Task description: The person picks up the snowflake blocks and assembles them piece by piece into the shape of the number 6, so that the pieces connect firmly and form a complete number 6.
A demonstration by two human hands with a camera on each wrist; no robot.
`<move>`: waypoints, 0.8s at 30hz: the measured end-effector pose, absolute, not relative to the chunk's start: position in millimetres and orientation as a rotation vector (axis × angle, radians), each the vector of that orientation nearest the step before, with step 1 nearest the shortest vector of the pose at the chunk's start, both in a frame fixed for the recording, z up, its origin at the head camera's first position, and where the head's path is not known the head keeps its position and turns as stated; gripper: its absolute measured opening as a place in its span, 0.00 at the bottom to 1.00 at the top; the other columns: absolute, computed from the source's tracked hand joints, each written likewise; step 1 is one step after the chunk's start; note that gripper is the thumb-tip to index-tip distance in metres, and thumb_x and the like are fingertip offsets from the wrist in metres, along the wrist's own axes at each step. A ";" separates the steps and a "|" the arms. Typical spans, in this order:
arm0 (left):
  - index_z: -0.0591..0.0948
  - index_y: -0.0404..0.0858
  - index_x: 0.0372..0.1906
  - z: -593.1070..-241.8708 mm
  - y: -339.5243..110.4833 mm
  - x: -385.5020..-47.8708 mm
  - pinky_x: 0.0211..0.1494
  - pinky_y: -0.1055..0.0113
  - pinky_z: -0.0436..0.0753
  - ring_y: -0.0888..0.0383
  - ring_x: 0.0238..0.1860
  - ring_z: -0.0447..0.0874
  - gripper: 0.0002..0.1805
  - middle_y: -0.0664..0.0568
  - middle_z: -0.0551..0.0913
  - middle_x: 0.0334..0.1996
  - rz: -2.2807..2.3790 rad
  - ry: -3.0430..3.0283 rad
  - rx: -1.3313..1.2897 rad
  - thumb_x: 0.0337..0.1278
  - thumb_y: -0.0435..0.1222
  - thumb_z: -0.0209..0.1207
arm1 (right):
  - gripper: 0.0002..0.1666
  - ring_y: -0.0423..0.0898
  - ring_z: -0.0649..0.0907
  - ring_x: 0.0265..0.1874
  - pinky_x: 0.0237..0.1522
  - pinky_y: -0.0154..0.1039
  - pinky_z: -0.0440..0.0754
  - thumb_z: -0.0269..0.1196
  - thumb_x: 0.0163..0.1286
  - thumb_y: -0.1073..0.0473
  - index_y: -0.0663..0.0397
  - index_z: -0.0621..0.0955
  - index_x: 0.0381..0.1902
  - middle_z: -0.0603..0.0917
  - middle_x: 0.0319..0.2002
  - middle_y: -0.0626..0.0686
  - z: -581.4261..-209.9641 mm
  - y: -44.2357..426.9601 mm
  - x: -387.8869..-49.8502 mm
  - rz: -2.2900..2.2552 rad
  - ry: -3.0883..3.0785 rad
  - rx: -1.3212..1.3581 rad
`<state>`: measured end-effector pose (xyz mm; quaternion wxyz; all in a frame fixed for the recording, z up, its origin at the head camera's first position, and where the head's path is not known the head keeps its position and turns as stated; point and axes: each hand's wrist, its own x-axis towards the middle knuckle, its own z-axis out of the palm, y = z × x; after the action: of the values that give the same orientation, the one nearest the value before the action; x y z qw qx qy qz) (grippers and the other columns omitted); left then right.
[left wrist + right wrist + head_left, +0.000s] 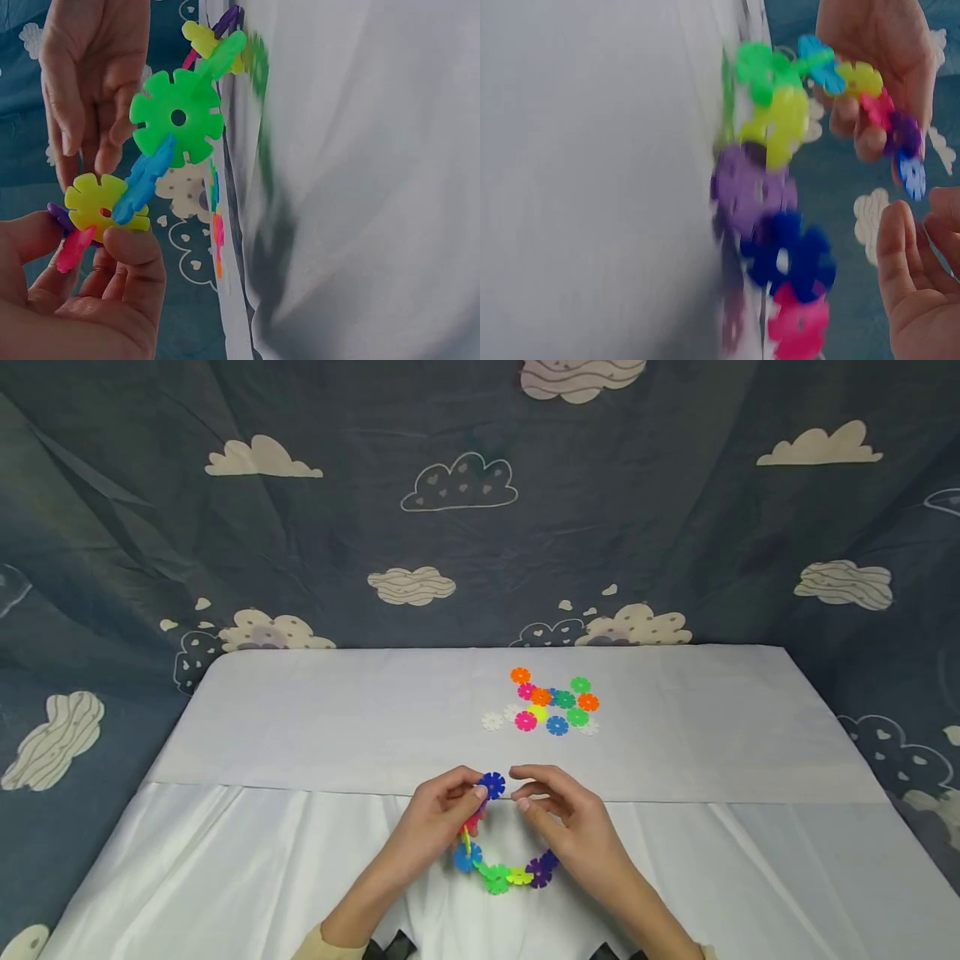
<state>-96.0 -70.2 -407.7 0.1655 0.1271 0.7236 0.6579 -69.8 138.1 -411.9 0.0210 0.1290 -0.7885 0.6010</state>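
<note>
A chain of interlocking notched plastic discs (497, 879) curves between both hands over the front of the table. My left hand (438, 810) pinches the chain near one end, between thumb and fingers. A dark blue disc (492, 786) sticks out past that thumb. In the left wrist view, a yellow disc (94, 199) and a pink one sit by the left fingertips. My right hand (570, 814) is apart from the dark blue disc, its fingers loosely bent with nothing between them. The chain's other end, with a pink disc (800, 322), hangs beside the right hand in the right wrist view.
Loose discs in several colours (557, 725), some overlapping, lie on the white table (337, 718) beyond the hands. A dark curtain (450, 543) with cloud prints hangs behind the table. White cloth (225, 860) with folds covers the near part.
</note>
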 end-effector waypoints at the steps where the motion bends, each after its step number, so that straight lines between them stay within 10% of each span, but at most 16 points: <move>1: 0.81 0.37 0.46 -408.0 -70.4 -96.3 0.19 0.70 0.69 0.56 0.22 0.72 0.11 0.42 0.80 0.31 1.877 2.064 0.357 0.72 0.40 0.55 | 0.18 0.42 0.82 0.48 0.52 0.38 0.80 0.63 0.71 0.60 0.41 0.80 0.57 0.81 0.54 0.47 -412.5 140.8 -71.2 1.848 -2.463 0.370; 11: 0.79 0.34 0.47 -409.8 -72.5 -99.0 0.21 0.72 0.73 0.57 0.22 0.73 0.11 0.38 0.80 0.36 1.900 2.059 0.338 0.73 0.37 0.54 | 0.17 0.45 0.81 0.45 0.43 0.33 0.82 0.64 0.70 0.64 0.52 0.81 0.56 0.84 0.49 0.50 -416.4 185.3 -107.5 1.529 -2.724 0.203; 24: 0.79 0.32 0.46 -412.9 -72.6 -99.4 0.21 0.72 0.74 0.56 0.24 0.75 0.10 0.35 0.80 0.36 1.922 2.013 0.322 0.73 0.36 0.54 | 0.18 0.56 0.80 0.50 0.54 0.53 0.78 0.61 0.71 0.65 0.62 0.79 0.57 0.82 0.53 0.60 -427.7 243.9 -188.2 1.124 -2.975 0.182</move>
<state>-99.4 -72.6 -412.9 0.1688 0.1134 0.7082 0.6761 -188.2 243.9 -427.7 -0.0221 0.0572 -0.9337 0.3528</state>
